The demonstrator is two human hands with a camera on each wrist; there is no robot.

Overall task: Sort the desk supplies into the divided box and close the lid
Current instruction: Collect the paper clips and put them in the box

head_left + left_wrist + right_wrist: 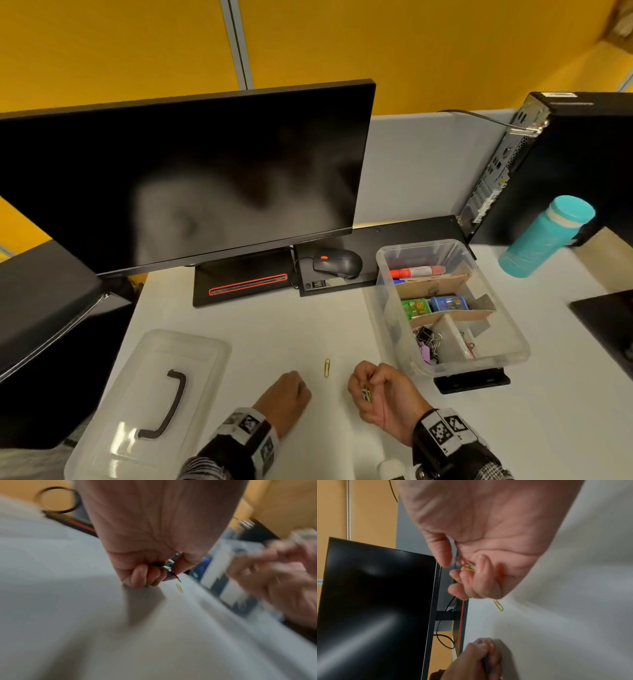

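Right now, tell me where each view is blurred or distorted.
Head view: wide-angle bending of the monitor, otherwise sharp. Left wrist view: heavy motion blur; the right hand smears, the left hand stays clearer. Right wrist view: sharpest on the yellow paper clip, soft glare streaks on the monitor.

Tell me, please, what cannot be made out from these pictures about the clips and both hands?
- Left hand, left wrist view: blur and curled fingers hide how many clips it grips.
- Right hand: fingers cover part of its bunch.
- Divided box, head view: front compartment contents too small.
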